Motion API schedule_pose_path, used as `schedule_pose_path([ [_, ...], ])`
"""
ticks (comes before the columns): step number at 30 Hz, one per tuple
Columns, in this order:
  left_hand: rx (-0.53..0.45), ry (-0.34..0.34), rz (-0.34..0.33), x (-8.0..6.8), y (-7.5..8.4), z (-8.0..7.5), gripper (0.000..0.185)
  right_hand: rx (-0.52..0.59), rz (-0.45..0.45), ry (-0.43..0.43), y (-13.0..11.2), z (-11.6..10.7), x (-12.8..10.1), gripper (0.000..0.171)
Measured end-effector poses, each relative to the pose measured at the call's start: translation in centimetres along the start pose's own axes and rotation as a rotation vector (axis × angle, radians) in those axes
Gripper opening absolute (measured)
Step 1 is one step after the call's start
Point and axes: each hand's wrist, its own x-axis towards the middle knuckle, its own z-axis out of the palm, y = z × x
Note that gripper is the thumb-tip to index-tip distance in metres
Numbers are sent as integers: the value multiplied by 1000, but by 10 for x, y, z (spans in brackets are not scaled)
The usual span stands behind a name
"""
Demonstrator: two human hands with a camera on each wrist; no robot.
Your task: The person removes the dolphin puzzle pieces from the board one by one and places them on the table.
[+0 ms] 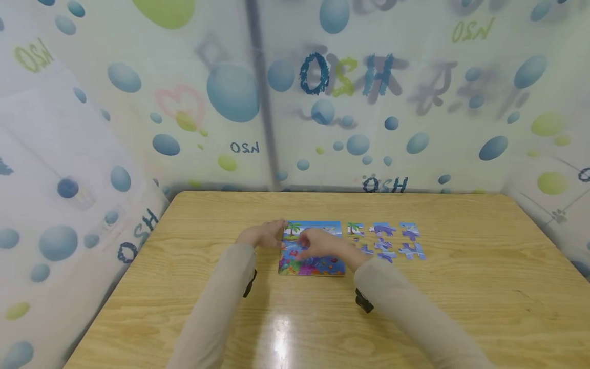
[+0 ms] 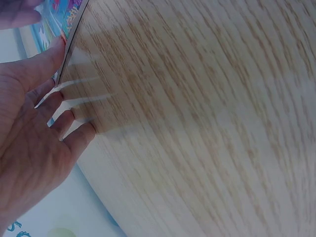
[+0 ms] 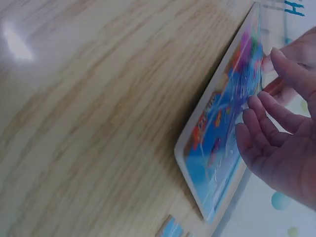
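A flat jigsaw board [image 1: 322, 267] with a bright undersea picture and a palm tree lies on the table. My left hand [image 1: 262, 235] is at its left side, thumb and fingers spread along the edge. In the left wrist view, the left thumb [image 2: 47, 60] touches the board's rim while other fingertips meet the tabletop. Over the middle of the board is my right hand [image 1: 322, 243], fingers loosely bent and thumb apart, with no piece visible in it. Whether its fingertips touch the surface I cannot tell. The right hand covers part of the picture.
Several loose jigsaw pieces [image 1: 412, 250] lie in rough rows just right of the board, among them a palm-tree piece [image 1: 354, 228] and a purple dolphin piece [image 1: 383, 230]. The wooden table [image 1: 461, 307] reaches back to a curtain [image 1: 295, 128] printed with bubbles and letters.
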Motion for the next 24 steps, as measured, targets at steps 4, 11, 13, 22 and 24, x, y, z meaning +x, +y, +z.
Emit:
schedule_pose_path([
  [4,2,-3,-5,-1,1,0,67,-19,12,-5,-4,6,3,47],
  [11,19,5,-3,1,1,0,67,31,45,-11,-7,12,4,44],
  [13,20,5,-6,1,1,0,66,45,57,-5,-8,13,4,43],
  [22,28,14,-8,2,1,1,69,61,65,46,-10,15,3,41],
  [24,24,11,-18,2,1,1,69,62,66,64,-11,16,3,40],
])
